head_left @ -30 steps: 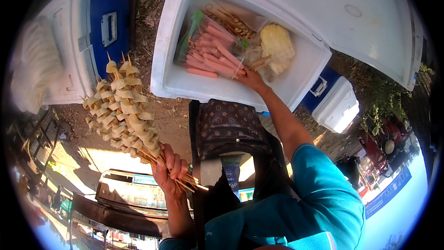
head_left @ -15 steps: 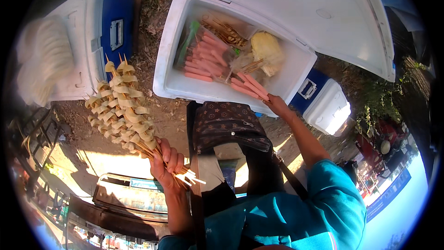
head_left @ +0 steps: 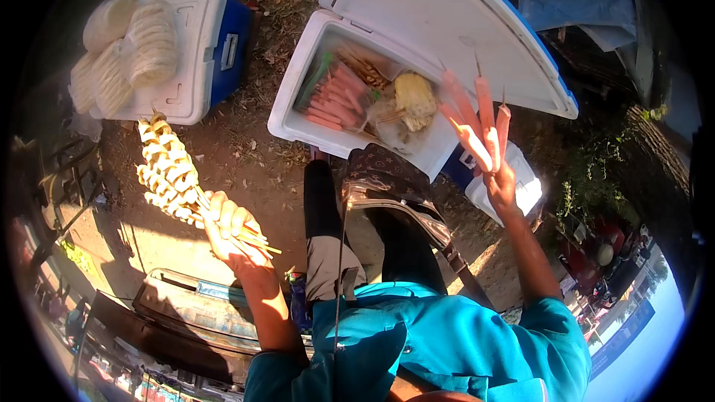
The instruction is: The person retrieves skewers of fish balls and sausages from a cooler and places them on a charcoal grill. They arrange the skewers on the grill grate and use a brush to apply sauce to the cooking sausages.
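Observation:
My left hand is closed around the sticks of a thick bunch of skewers, threaded with pale, folded, ribbon-like food. Held up at the right, several pink sausage skewers fan out from my right hand, which grips their lower ends. Between my hands stands an open white cooler. Inside lie more pink sausages in a clear bag, some brownish skewers and a pale yellow bundle in plastic.
A closed blue-and-white cooler at the far left carries bagged, pale, stacked rounds. Another small cooler is below my right hand. The open lid leans back. A brown patterned bag hangs at my front.
My right hand has lifted the sausage skewers out of the open cooler, up and to the right. My left hand has shifted left with its bunch. The whole view has shifted.

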Demonstrator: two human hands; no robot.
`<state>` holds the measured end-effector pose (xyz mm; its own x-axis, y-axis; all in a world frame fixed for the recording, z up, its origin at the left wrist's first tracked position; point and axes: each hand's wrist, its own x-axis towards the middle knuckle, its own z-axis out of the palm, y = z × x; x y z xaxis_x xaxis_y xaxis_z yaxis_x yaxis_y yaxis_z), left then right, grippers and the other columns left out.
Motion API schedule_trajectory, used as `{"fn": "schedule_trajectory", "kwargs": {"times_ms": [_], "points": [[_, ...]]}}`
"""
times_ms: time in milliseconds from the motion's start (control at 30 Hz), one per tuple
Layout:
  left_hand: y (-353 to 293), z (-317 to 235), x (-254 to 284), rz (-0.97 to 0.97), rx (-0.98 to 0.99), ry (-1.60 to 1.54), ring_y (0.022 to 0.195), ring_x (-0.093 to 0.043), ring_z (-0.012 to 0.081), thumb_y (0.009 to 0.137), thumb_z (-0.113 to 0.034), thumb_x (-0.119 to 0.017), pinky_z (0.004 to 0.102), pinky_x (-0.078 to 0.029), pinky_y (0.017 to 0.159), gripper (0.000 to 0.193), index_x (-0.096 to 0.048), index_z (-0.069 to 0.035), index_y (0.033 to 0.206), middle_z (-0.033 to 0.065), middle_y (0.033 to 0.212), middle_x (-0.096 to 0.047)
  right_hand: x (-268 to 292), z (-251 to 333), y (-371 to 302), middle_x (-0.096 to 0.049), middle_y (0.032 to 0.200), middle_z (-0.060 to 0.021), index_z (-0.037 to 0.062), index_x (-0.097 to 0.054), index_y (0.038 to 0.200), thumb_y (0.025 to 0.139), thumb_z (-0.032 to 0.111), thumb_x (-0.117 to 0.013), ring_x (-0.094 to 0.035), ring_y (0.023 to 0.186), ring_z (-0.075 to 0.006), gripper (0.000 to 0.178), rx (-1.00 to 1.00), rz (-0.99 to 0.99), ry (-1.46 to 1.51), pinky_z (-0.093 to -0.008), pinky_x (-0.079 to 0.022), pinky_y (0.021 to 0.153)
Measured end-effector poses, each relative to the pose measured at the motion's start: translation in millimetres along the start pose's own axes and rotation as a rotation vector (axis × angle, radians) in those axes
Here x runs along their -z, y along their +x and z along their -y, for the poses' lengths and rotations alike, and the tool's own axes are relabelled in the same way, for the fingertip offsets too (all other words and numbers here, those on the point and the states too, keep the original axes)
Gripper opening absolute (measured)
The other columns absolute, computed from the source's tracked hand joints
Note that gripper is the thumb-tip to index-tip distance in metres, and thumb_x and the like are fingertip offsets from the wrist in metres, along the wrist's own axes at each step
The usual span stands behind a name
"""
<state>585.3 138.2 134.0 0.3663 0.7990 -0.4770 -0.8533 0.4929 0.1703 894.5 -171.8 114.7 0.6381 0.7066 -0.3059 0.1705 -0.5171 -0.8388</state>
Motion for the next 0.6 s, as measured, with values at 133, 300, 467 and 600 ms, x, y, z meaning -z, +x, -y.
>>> {"fn": "schedule_trajectory", "kwargs": {"times_ms": [133,300,467,600], "points": [[-29.2,-30.0,13.9,-0.085,-0.117,0.273,0.050,-0.033,0.0042,0.092,-0.016,-0.041,0.0165,-0.032,0.044,0.015,-0.041,-0.001,0.089,0.0004,0.070,-0.038,48.7,94.0,70.7,-0.057,0.083,-0.0001,0.0027,-0.053,0.102,0.088,0.008,-0.046,-0.038,0.058,-0.0006,0.017,0.180,-0.323,-0.095,-0.0153,-0.029,0.050],[-111.5,-85.4,82.1,-0.252,-0.312,0.474,0.050,-0.033,0.0037,0.090,-0.017,-0.045,0.0173,-0.032,0.045,0.013,-0.043,-0.006,0.083,-0.0015,0.068,-0.039,109.9,81.6,158.6,-0.057,0.075,-0.0118,-0.0013,-0.053,0.095,0.088,0.020,-0.048,-0.045,0.060,-0.0154,0.023,0.313,-0.542,-0.510,-0.0255,-0.039,0.057],[-262.3,-101.1,113.3,-0.586,-0.531,0.552,0.050,-0.036,0.0056,0.087,-0.015,-0.051,0.0195,-0.032,0.044,0.008,-0.048,-0.008,0.088,-0.0008,0.070,-0.045,91.6,42.2,169.2,-0.060,0.088,-0.0203,-0.0032,-0.051,0.107,0.087,0.026,-0.048,-0.057,0.079,-0.0288,0.035,0.267,-0.360,-0.378,-0.0343,-0.043,0.071],[-352.7,-86.0,138.3,-0.568,-0.675,0.410,0.048,-0.037,0.0062,0.086,-0.015,-0.052,0.0206,-0.031,0.042,0.008,-0.049,-0.008,0.088,-0.0002,0.068,-0.046,78.9,3.5,179.2,-0.061,0.084,-0.0150,-0.0029,-0.053,0.105,0.084,0.019,-0.050,-0.057,0.073,-0.0267,0.031,0.353,-0.239,-0.401,-0.0344,-0.044,0.070]]}}
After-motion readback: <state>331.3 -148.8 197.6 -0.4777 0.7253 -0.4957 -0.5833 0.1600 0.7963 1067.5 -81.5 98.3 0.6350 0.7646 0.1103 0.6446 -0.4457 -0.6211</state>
